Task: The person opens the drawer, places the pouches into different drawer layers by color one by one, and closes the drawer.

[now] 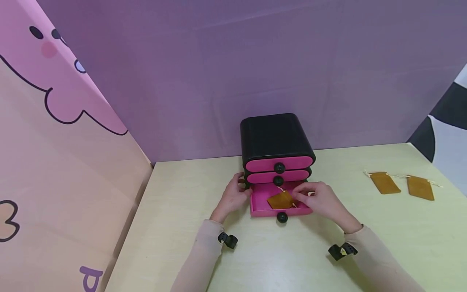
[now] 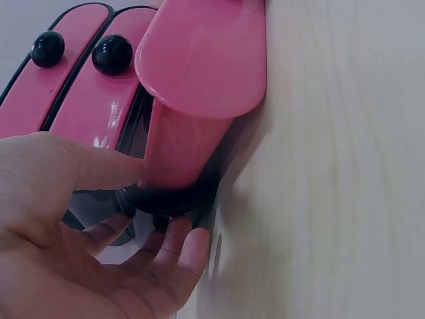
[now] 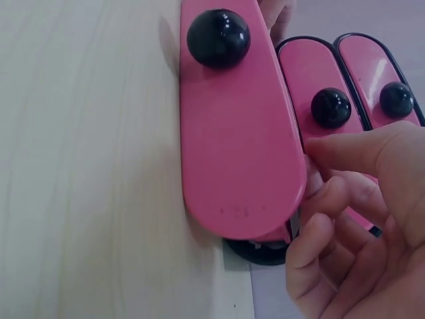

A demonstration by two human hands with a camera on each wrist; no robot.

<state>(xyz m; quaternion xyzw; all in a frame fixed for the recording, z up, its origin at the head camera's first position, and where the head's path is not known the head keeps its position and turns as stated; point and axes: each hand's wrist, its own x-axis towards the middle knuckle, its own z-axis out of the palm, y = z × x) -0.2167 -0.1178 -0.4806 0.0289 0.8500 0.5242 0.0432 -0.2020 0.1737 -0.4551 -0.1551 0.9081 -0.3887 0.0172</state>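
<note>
The bottom pink drawer [image 1: 260, 194] of a small black drawer cabinet [image 1: 271, 136] is pulled out, with a tan drawstring pouch [image 1: 281, 200] inside. My left hand [image 1: 233, 196] is at the drawer's left side. In the left wrist view its thumb [image 2: 109, 166] touches the drawer's side wall, and the other fingers are loosely bent beside the cabinet. Over the drawer's right end, my right hand [image 1: 317, 198] pinches the pouch's right edge with thumb and forefinger. From the right wrist, the drawer front [image 3: 242, 133] hides the pouch.
Two more tan pouches, a nearer-left one [image 1: 384, 183] and a right one [image 1: 420, 187], lie on the pale wooden table [image 1: 182, 194] at the right. Above the open drawer, two upper drawers with black knobs [image 1: 279, 168] are closed. A purple panel [image 1: 204, 81] stands behind.
</note>
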